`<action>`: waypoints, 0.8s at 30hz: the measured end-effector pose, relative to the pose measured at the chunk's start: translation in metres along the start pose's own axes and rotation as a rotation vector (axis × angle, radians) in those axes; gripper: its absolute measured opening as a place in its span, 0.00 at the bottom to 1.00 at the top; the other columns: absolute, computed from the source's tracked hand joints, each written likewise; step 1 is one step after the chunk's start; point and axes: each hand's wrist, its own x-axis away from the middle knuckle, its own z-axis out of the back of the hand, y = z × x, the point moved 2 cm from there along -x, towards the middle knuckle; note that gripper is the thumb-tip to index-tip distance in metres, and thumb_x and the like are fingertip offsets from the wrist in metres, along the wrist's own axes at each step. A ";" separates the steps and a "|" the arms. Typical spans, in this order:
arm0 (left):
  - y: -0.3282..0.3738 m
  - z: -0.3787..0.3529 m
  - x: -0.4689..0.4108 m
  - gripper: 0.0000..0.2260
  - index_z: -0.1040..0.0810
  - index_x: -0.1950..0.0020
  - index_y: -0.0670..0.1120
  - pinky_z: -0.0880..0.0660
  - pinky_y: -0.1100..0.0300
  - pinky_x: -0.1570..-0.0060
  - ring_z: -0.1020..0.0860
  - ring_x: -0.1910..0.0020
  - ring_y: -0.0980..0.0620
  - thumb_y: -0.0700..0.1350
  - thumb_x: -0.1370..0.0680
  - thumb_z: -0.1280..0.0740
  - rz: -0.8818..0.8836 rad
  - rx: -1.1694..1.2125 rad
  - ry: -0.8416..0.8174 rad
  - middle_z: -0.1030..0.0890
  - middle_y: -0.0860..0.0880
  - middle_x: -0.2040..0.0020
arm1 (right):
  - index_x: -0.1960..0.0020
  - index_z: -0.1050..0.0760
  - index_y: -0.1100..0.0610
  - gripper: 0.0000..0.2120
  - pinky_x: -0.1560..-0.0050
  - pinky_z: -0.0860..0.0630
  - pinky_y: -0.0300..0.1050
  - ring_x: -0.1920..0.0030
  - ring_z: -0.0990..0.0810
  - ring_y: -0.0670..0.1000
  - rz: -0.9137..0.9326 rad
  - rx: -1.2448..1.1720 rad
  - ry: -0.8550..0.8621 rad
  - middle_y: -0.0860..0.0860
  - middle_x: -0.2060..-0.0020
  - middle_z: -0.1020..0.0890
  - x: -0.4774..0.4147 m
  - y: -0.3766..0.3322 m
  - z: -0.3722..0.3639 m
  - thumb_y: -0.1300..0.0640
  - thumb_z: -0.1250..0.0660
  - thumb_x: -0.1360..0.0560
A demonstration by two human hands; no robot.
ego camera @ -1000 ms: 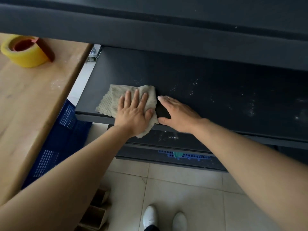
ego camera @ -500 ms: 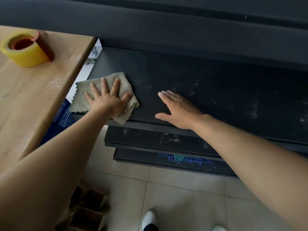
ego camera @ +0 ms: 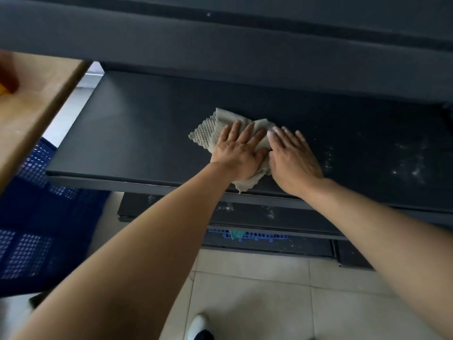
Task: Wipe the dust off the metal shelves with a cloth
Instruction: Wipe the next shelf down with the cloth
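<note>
A beige waffle-textured cloth (ego camera: 210, 133) lies crumpled on the dark metal shelf (ego camera: 127, 133), near its front edge. My left hand (ego camera: 239, 150) presses flat on the cloth with straight fingers. My right hand (ego camera: 293, 159) lies flat on the shelf right beside it, its inner edge touching the cloth. Left of the cloth the shelf looks dust-free; white dust specks (ego camera: 407, 163) dot the surface to the right. Part of the cloth hangs over the front lip.
A wooden table (ego camera: 36, 101) stands close on the left. A blue perforated crate (ego camera: 36, 231) sits below it. Another dark shelf (ego camera: 220, 38) overhangs above, and lower dusty shelves (ego camera: 245, 212) stick out beneath. Tiled floor and my shoe (ego camera: 199, 326) are below.
My left hand slid the cloth from the shelf's left end rightward, up against my right hand. The view shifted right, so the tape roll on the table is almost out of frame.
</note>
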 end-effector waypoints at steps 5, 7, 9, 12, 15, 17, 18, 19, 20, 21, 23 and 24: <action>-0.006 -0.001 0.021 0.26 0.56 0.25 0.57 0.62 0.48 0.27 0.59 0.24 0.48 0.61 0.21 0.57 0.029 0.011 -0.002 0.55 0.52 0.23 | 0.22 0.53 0.60 0.25 0.24 0.59 0.48 0.23 0.52 0.52 0.027 -0.076 -0.019 0.55 0.22 0.49 0.013 0.004 -0.004 0.52 0.56 0.17; -0.017 0.000 0.033 0.26 0.56 0.25 0.58 0.61 0.47 0.27 0.59 0.24 0.48 0.62 0.22 0.58 0.075 -0.003 0.007 0.54 0.52 0.23 | 0.22 0.53 0.59 0.25 0.24 0.59 0.48 0.23 0.53 0.52 0.070 -0.088 -0.041 0.55 0.22 0.50 0.014 -0.004 -0.006 0.51 0.56 0.17; -0.031 0.001 0.047 0.26 0.56 0.25 0.58 0.60 0.46 0.27 0.59 0.24 0.47 0.63 0.22 0.58 0.132 -0.018 0.023 0.54 0.52 0.23 | 0.22 0.54 0.59 0.26 0.24 0.60 0.47 0.23 0.54 0.52 0.111 -0.095 -0.054 0.54 0.22 0.51 0.014 -0.016 -0.006 0.50 0.56 0.17; -0.058 0.002 0.067 0.26 0.57 0.25 0.58 0.60 0.45 0.27 0.58 0.24 0.47 0.63 0.22 0.59 0.224 -0.031 0.033 0.54 0.53 0.23 | 0.22 0.56 0.59 0.27 0.24 0.60 0.47 0.23 0.56 0.52 0.170 -0.110 -0.081 0.54 0.22 0.53 0.013 -0.035 -0.004 0.48 0.56 0.17; -0.085 0.003 0.083 0.25 0.58 0.25 0.59 0.60 0.44 0.27 0.58 0.24 0.48 0.62 0.22 0.59 0.323 -0.032 0.039 0.54 0.53 0.23 | 0.22 0.57 0.58 0.28 0.24 0.61 0.47 0.23 0.57 0.51 0.222 -0.111 -0.102 0.54 0.22 0.54 0.013 -0.054 -0.004 0.46 0.55 0.17; -0.104 0.004 0.096 0.25 0.58 0.25 0.59 0.59 0.44 0.27 0.57 0.24 0.48 0.61 0.22 0.59 0.389 -0.025 0.051 0.54 0.54 0.23 | 0.22 0.57 0.58 0.29 0.25 0.61 0.48 0.23 0.58 0.51 0.251 -0.112 -0.113 0.53 0.22 0.55 0.012 -0.068 -0.005 0.45 0.54 0.17; -0.111 0.004 0.102 0.25 0.57 0.25 0.59 0.60 0.44 0.28 0.57 0.24 0.47 0.61 0.22 0.59 0.413 -0.020 0.055 0.54 0.54 0.23 | 0.22 0.57 0.58 0.30 0.25 0.61 0.48 0.23 0.58 0.51 0.261 -0.116 -0.120 0.53 0.22 0.56 0.011 -0.074 -0.005 0.44 0.54 0.18; -0.118 0.005 0.107 0.25 0.57 0.25 0.59 0.60 0.44 0.28 0.57 0.24 0.47 0.61 0.22 0.59 0.430 -0.016 0.057 0.54 0.54 0.23 | 0.22 0.57 0.57 0.30 0.25 0.61 0.48 0.23 0.59 0.51 0.272 -0.120 -0.127 0.53 0.22 0.56 0.010 -0.080 -0.006 0.43 0.53 0.18; -0.123 0.005 0.110 0.25 0.57 0.25 0.59 0.60 0.44 0.28 0.58 0.24 0.47 0.62 0.22 0.59 0.440 -0.015 0.059 0.55 0.54 0.23 | 0.22 0.57 0.57 0.31 0.25 0.61 0.49 0.23 0.59 0.51 0.285 -0.125 -0.133 0.52 0.22 0.57 0.009 -0.086 -0.007 0.42 0.53 0.18; -0.127 0.005 0.112 0.25 0.57 0.25 0.59 0.60 0.44 0.28 0.58 0.24 0.47 0.62 0.22 0.60 0.444 -0.018 0.059 0.55 0.54 0.23 | 0.22 0.57 0.57 0.31 0.25 0.61 0.48 0.23 0.60 0.51 0.299 -0.129 -0.135 0.52 0.22 0.57 0.007 -0.091 -0.008 0.42 0.53 0.18; -0.133 0.006 0.112 0.26 0.58 0.25 0.59 0.60 0.43 0.28 0.58 0.24 0.47 0.62 0.22 0.60 0.449 -0.024 0.059 0.55 0.54 0.23 | 0.22 0.57 0.57 0.32 0.25 0.61 0.48 0.23 0.60 0.51 0.325 -0.135 -0.135 0.52 0.22 0.57 0.003 -0.102 -0.010 0.41 0.53 0.19; -0.136 0.007 0.111 0.26 0.58 0.25 0.59 0.60 0.43 0.28 0.58 0.24 0.47 0.62 0.22 0.60 0.453 -0.025 0.060 0.55 0.54 0.23 | 0.22 0.57 0.57 0.32 0.25 0.62 0.48 0.23 0.60 0.51 0.333 -0.138 -0.135 0.52 0.22 0.57 0.001 -0.106 -0.012 0.41 0.53 0.19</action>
